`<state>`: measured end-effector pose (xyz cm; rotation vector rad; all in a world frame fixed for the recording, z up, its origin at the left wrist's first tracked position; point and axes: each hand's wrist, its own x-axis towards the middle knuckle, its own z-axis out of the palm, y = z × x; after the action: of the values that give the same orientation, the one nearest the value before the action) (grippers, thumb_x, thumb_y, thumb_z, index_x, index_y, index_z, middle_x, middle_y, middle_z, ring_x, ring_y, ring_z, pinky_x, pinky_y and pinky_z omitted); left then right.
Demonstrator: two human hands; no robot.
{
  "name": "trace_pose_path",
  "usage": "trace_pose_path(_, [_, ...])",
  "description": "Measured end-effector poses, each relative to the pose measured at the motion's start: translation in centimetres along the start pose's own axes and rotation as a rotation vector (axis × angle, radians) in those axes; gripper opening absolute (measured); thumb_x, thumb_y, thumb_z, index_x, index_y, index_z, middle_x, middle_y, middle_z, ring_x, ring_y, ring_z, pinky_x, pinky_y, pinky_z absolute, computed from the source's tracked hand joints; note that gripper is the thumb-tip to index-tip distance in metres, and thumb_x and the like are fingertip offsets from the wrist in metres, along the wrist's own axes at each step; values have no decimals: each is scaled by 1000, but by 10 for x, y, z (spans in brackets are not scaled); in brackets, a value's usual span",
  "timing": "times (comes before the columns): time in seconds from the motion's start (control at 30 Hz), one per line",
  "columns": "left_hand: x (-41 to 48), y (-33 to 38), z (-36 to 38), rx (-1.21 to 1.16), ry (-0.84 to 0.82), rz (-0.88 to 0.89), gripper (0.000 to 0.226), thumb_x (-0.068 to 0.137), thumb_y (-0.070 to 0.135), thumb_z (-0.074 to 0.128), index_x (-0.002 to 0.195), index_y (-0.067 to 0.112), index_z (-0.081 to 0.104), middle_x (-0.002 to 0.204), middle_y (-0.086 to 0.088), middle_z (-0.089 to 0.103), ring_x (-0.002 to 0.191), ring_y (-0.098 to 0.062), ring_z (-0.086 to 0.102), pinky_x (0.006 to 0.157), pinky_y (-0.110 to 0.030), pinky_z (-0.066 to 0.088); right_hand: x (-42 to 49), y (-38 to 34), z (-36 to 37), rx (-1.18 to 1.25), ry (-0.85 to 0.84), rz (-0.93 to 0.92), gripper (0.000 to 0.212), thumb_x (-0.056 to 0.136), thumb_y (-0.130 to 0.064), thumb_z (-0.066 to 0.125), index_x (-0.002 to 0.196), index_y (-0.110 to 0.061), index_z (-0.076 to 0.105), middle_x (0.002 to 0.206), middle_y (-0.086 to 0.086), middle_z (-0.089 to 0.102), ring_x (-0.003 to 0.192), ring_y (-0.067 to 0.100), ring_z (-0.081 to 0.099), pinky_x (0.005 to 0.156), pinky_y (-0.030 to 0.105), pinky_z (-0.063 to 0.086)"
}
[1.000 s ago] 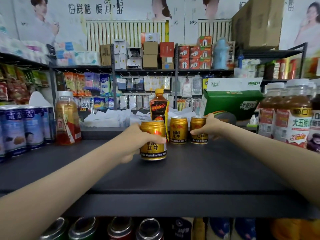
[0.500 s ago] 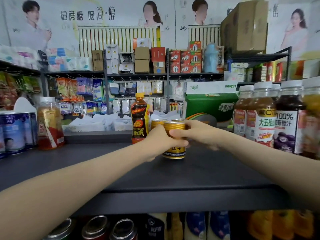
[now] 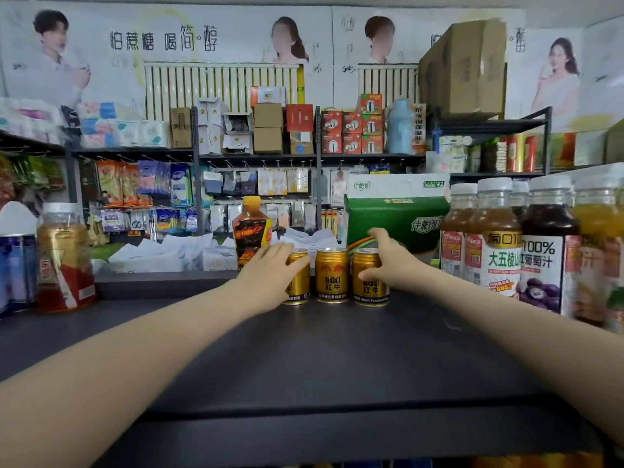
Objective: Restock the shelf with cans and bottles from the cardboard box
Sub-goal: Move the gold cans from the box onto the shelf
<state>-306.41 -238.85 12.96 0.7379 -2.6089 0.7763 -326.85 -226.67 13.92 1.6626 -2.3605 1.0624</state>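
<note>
Squarely ahead, three upright cans (image 3: 332, 275) abreast on the shelf (image 3: 304, 349): left hand (image 3: 270, 278) wrapping the left can (image 3: 300, 282), right hand (image 3: 391, 265) pinching the right can (image 3: 369, 288).

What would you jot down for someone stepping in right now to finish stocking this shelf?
Left hand: grips the left can.
Right hand: cupped round the right can, thumb across its front.
Things: left can, middle can and right can stand upright in a row at the back of the shelf, next to the orange-capped bottle. The cardboard box is out of view.
Done: three gold cans placed.
Left: let go, fetch more from the box, probably fill the bare shelf in front.
</note>
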Motion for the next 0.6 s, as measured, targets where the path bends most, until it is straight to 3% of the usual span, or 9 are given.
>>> trace_pose_path(0.07, [4,2,6,46,5,11,84,89,29,64,152,24,9,153,-12,20,143,-28,17,117,-39,14,0,3,3,-281,-34,-118,94,75,-27,79,147,-21,19,147,10,29,136,33,28,108,46,34])
trace_pose_path(0.13, [8,5,9,58,35,12,82,89,26,65,151,22,13,149,-13,26,140,-29,23,116,-39,19,0,9,7,-393,-59,-143,94,74,-30,79,148,-21,21,148,7,28,137,31,21,110,46,29])
trace_pose_path(0.27, [10,5,10,85,81,30,74,88,7,59,149,19,18,144,-14,33,134,-30,31,111,-37,29,0,11,5,-415,-58,-127,93,76,-23,79,149,-21,21,150,7,27,137,30,21,108,46,31])
trace_pose_path(0.4, [9,3,12,86,98,36,72,87,6,59,147,20,20,141,-13,35,131,-29,34,106,-36,33,0,11,4,-503,-60,-92,93,79,-16,75,150,-21,16,151,7,24,137,31,22,105,50,38])
trace_pose_path(0.6, [5,5,8,57,59,37,72,91,17,56,150,21,17,152,-15,21,141,-30,21,115,-40,20,-16,2,5,-720,49,-146,90,83,-21,70,151,-19,10,154,10,20,142,29,19,99,45,46])
